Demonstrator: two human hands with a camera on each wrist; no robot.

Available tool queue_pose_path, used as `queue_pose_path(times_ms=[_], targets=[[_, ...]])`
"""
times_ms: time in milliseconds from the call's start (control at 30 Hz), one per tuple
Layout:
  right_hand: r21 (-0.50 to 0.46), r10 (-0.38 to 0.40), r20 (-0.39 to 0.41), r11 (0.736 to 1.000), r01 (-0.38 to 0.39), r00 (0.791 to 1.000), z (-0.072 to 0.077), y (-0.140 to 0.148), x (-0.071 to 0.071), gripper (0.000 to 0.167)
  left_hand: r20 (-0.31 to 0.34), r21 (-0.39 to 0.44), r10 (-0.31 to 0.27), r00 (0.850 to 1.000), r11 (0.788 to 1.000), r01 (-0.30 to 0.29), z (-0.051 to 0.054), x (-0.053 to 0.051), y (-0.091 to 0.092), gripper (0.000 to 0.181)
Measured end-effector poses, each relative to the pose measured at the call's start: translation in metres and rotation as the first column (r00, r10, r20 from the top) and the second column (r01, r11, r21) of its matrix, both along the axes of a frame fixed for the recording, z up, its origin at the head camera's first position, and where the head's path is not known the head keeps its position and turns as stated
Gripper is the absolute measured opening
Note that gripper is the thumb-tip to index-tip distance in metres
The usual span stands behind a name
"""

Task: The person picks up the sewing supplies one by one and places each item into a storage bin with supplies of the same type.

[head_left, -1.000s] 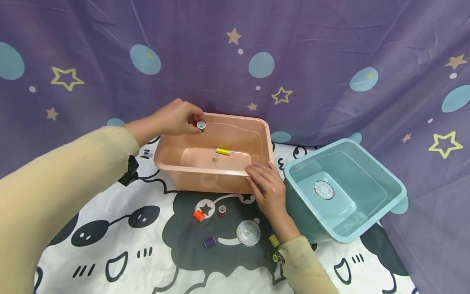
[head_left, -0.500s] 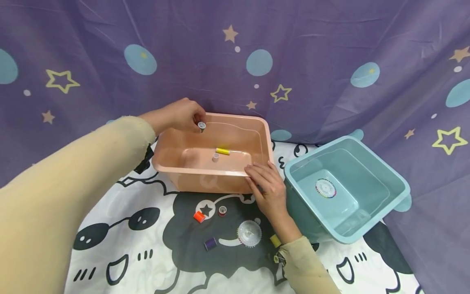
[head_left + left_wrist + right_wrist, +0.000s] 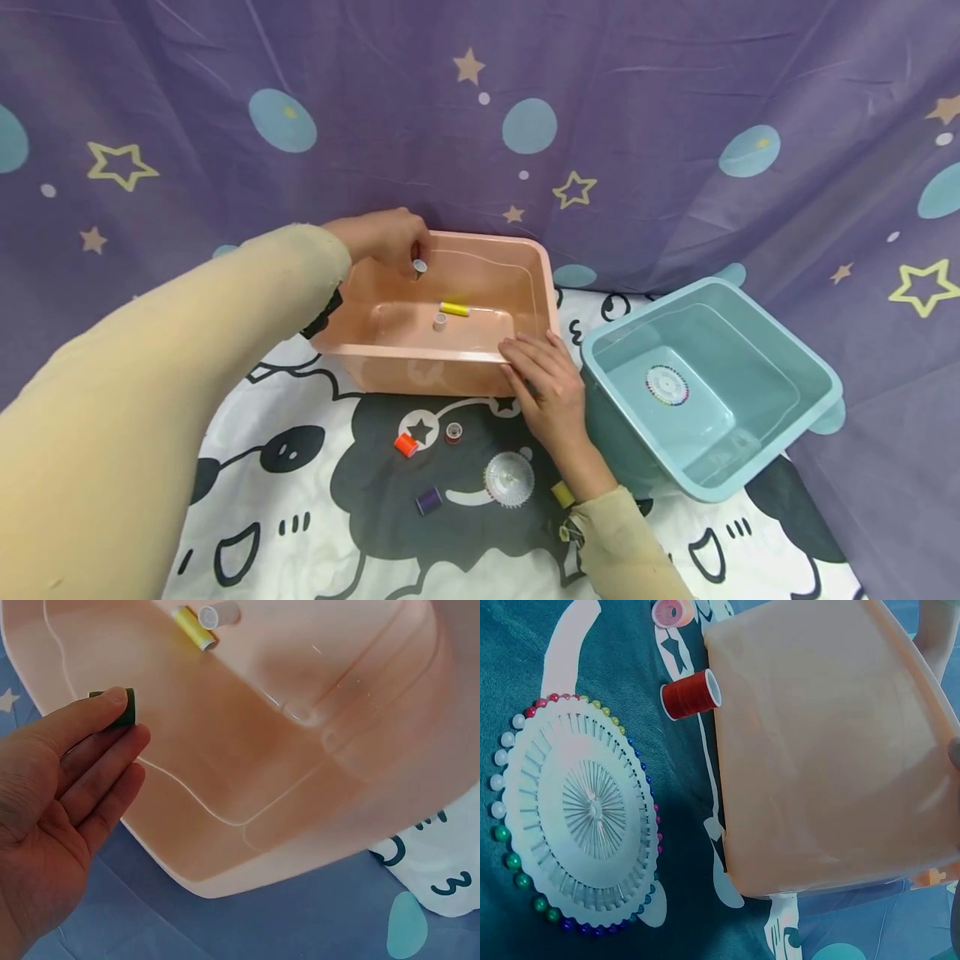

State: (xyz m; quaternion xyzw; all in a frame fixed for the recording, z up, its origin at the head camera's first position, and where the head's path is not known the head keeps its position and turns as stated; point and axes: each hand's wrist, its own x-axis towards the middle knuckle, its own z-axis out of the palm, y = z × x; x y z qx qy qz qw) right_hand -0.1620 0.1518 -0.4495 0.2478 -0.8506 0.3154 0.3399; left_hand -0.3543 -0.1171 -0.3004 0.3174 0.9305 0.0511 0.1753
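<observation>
My left hand reaches over the left part of the peach plastic bin, above its floor. Between thumb and fingers it pinches a dark green thread spool, whose white end faces up in the head view. A yellow thread spool and a small white-ended spool lie on the bin's floor. At the front right corner, my right hand holds the bin's rim, fingers over the edge and thumb against the outer wall.
On the cloth lie an orange-red spool, a red spool, a purple spool, a yellow spool and a pin wheel. A blue-green bin at right holds another pin wheel. A purple curtain hangs behind.
My left hand has moved right and slightly down into the peach bin with the green spool, which now tilts. The right hand has stayed on the rim.
</observation>
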Motion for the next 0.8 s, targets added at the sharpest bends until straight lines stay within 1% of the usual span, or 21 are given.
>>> queue_pose_path(times_ms=[133, 200, 333, 400, 467, 500, 567, 700, 800], targets=[[0.002, 0.004, -0.011, 1.000, -0.004, 1.000, 0.000, 0.000, 0.000, 0.032, 0.050, -0.059, 0.004, 0.999, 0.998, -0.001, -0.005, -0.005, 0.005, 0.018], [0.004, 0.003, -0.012, 1.000, -0.003, 1.000, -0.001, 0.001, -0.001, 0.031, 0.059, -0.078, -0.002, 0.998, 0.997, 0.007, -0.009, -0.007, 0.006, 0.018], [0.011, -0.007, -0.003, 1.000, 0.007, 1.000, -0.002, 0.002, -0.001, 0.031, 0.095, -0.082, 0.015, 0.995, 0.997, -0.007, -0.020, -0.008, 0.008, 0.018], [0.015, -0.013, 0.003, 1.000, 0.013, 1.000, -0.002, 0.003, -0.001, 0.031, 0.130, -0.076, 0.037, 0.991, 0.997, -0.028, -0.023, -0.007, 0.008, 0.018], [0.017, -0.018, 0.006, 1.000, 0.017, 1.000, -0.001, 0.003, -0.001, 0.032, 0.163, -0.073, 0.059, 0.985, 0.996, -0.048, -0.025, -0.008, 0.009, 0.018], [0.017, -0.019, 0.006, 1.000, 0.018, 1.000, -0.002, 0.004, -0.001, 0.031, 0.167, -0.073, 0.060, 0.984, 0.996, -0.048, -0.026, -0.008, 0.010, 0.017], [0.018, -0.020, 0.003, 1.000, 0.020, 1.000, -0.002, 0.004, -0.001, 0.032, 0.187, -0.067, 0.079, 0.979, 0.995, -0.068, -0.027, -0.007, 0.011, 0.017], [0.017, -0.010, -0.009, 1.000, 0.011, 1.000, -0.002, 0.003, -0.001, 0.031, 0.185, -0.073, 0.098, 0.978, 0.994, -0.086, -0.030, -0.006, 0.013, 0.016], [0.020, -0.005, -0.015, 1.000, 0.005, 1.000, -0.001, 0.002, -0.002, 0.031, 0.171, -0.085, 0.087, 0.981, 0.994, -0.073, -0.034, -0.007, 0.013, 0.014]])
